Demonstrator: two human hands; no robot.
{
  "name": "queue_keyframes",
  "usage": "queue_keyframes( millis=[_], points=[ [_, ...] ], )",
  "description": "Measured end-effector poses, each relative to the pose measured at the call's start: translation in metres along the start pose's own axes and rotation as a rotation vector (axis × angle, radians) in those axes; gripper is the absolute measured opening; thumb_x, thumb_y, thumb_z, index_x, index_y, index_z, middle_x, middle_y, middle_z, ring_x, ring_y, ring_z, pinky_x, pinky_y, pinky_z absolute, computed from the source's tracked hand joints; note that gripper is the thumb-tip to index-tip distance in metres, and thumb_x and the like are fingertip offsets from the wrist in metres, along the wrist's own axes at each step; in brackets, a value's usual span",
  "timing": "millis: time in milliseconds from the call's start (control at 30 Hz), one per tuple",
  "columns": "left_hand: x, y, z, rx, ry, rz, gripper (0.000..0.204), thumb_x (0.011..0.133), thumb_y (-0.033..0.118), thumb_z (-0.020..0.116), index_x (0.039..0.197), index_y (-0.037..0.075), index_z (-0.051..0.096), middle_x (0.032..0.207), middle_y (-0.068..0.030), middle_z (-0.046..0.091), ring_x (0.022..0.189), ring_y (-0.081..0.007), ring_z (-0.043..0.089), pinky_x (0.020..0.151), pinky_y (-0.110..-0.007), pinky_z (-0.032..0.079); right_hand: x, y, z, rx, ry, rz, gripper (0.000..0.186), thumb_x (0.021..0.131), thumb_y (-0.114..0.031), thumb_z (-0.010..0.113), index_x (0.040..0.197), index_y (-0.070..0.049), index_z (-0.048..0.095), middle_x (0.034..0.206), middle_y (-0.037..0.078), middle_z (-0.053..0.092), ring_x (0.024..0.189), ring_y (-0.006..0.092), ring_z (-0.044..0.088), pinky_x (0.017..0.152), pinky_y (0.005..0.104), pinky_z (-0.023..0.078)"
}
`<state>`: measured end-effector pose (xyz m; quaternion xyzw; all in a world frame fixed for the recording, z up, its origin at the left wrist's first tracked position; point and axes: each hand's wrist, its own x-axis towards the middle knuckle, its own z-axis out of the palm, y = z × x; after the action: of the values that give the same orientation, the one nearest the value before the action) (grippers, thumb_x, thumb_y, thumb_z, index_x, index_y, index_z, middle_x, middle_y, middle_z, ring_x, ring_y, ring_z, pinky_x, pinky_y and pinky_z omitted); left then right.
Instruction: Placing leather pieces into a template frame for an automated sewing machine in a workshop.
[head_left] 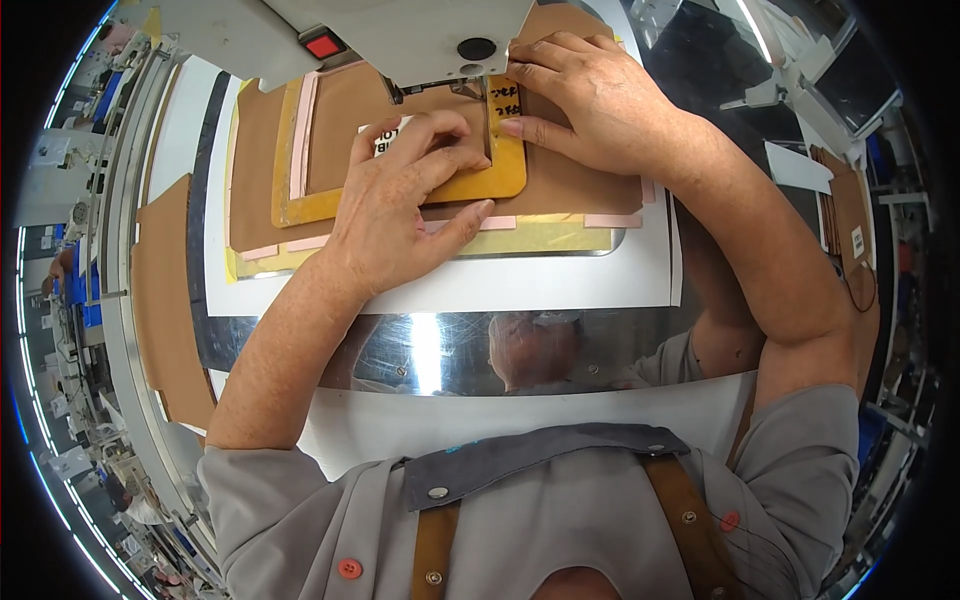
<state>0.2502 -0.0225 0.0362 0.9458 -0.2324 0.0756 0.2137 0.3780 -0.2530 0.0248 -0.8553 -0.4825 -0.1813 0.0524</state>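
A yellow rectangular frame (510, 175) lies on a brown sheet (580, 190) under the white machine head (420, 30). Inside the frame's opening shows more brown material and a small white printed label (385, 138). My left hand (400, 200) arches over the label and the frame's near edge, with fingers bent and apart and the thumb stretched to the right. Nothing shows in its grasp. My right hand (600, 105) lies spread on the brown sheet, its thumb at the frame's right side. Between both hands is a metal presser foot (465, 88); its tip is hard to make out.
Pink strips (303, 140) line the frame and the sheet's edge. Beneath is a white board (460, 285), then a shiny metal plate (470, 350) nearer me. Brown cardboard (165, 300) stands at left. A red button (322, 44) sits on the machine.
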Motion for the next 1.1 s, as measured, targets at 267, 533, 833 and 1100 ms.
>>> queue_keyframes(
  millis=[267, 533, 833, 1100],
  points=[
    [0.002, -0.002, -0.001, 0.027, -0.009, -0.052, 0.043, 0.084, 0.029, 0.076, 0.124, 0.014, 0.07, 0.134, -0.0047, 0.058, 0.129, -0.0223, 0.055, 0.122, -0.051, 0.016, 0.009, 0.008, 0.007, -0.034, 0.021, 0.013, 0.062, 0.098, -0.06, 0.055, 0.135, -0.011, 0.066, 0.133, 0.01, 0.065, 0.126, 0.0251, 0.059, 0.11, 0.0441, 0.043],
    [0.005, -0.009, 0.003, 0.085, 0.035, -0.044, 0.047, 0.085, 0.029, 0.074, 0.129, 0.014, 0.069, 0.135, -0.0048, 0.062, 0.131, -0.0214, 0.054, 0.121, -0.049, 0.017, 0.016, 0.013, 0.012, -0.058, -0.063, 0.098, 0.062, 0.099, -0.061, 0.053, 0.138, -0.014, 0.063, 0.136, 0.009, 0.063, 0.13, 0.0231, 0.058, 0.112, 0.0432, 0.043],
    [0.015, -0.029, -0.002, 0.033, 0.078, -0.064, 0.048, 0.083, 0.032, 0.075, 0.124, 0.007, 0.071, 0.125, -0.0094, 0.07, 0.127, -0.0221, 0.059, 0.116, -0.044, 0.03, 0.031, 0.025, -0.003, 0.142, -0.166, 0.06, 0.065, 0.1, -0.051, 0.052, 0.141, -0.001, 0.057, 0.137, 0.02, 0.06, 0.129, 0.0336, 0.055, 0.11, 0.047, 0.039],
    [0.023, -0.046, 0.005, -0.258, 0.182, -0.145, 0.037, 0.084, 0.022, 0.075, 0.115, 0.002, 0.075, 0.111, -0.0158, 0.073, 0.103, -0.0259, 0.07, 0.097, -0.037, 0.054, 0.035, 0.029, 0.006, 0.146, -0.146, 0.098, 0.061, 0.101, -0.048, 0.051, 0.139, -0.001, 0.058, 0.138, 0.02, 0.06, 0.13, 0.0335, 0.055, 0.111, 0.0466, 0.039]
  ],
)
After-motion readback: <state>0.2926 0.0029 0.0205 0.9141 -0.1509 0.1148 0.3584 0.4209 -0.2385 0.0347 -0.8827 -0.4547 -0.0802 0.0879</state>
